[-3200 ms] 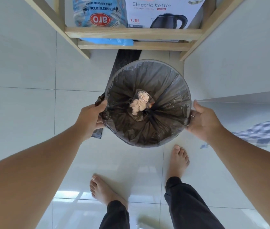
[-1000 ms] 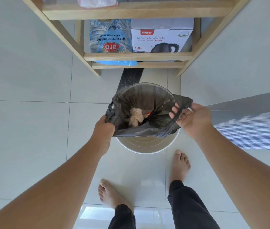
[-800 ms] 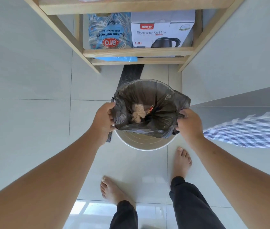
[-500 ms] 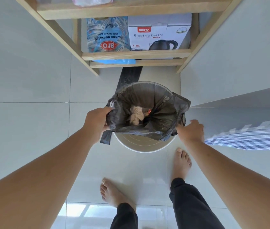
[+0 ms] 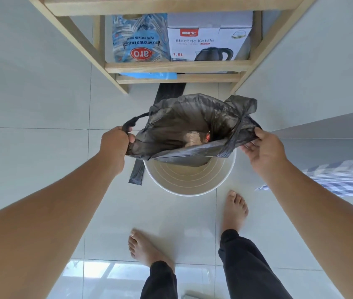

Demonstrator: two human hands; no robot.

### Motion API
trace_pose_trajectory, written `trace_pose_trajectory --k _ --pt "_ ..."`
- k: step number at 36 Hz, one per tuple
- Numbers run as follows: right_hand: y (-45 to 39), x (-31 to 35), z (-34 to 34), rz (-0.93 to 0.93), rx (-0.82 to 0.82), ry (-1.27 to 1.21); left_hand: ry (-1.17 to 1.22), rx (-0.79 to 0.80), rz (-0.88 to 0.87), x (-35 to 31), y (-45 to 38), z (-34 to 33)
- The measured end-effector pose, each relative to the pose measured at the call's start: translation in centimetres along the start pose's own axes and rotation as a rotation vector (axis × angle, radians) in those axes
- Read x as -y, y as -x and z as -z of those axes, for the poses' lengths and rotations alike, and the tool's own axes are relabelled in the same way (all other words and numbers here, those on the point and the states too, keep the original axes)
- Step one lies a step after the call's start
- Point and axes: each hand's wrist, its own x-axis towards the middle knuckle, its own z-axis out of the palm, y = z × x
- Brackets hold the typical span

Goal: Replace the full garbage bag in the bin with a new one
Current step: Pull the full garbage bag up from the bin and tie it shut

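Observation:
The dark grey garbage bag [image 5: 184, 124] is pulled off the rim of the round white bin [image 5: 184, 180] and hangs above it, mouth open, with crumpled rubbish inside. My left hand [image 5: 115, 143] grips the bag's left handle in a fist. My right hand [image 5: 264, 149] pinches the bag's right edge between thumb and fingers. The bin's near inner wall shows bare and ribbed. A flat folded black bag [image 5: 137, 173] lies on the floor to the left of and behind the bin.
A wooden shelf rack [image 5: 175, 66] stands just beyond the bin, holding a blue sugar pack [image 5: 139, 39] and an electric kettle box [image 5: 208, 37]. A grey wall [image 5: 322, 72] runs along the right. Blue checked cloth [image 5: 348, 178] lies at right. My bare feet stand near the bin.
Both hands have lifted the bag's edges off the bin rim and spread them wider; the far edge has come free too, and the bag sits higher over the bin.

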Motion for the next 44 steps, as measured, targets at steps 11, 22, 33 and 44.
trace_pose_trajectory --k 11,22,33,44 --pt "0.8 1.0 -0.5 0.252 -0.085 0.719 -0.318 0.313 0.009 -0.7 3.1 2.2" --pt "2.4 -2.2 -4.7 0.196 -0.054 0.776 -0.217 0.248 -0.029 -1.0 3.9 0.9" --pt "5.1 4.4 -0.9 0.239 -0.016 0.138 0.644 -0.124 0.01 -3.1 4.3 4.1" --pt "11.6 9.9 -5.1 0.32 0.567 -0.504 1.248 0.387 -0.2 -7.9 6.3 5.4"
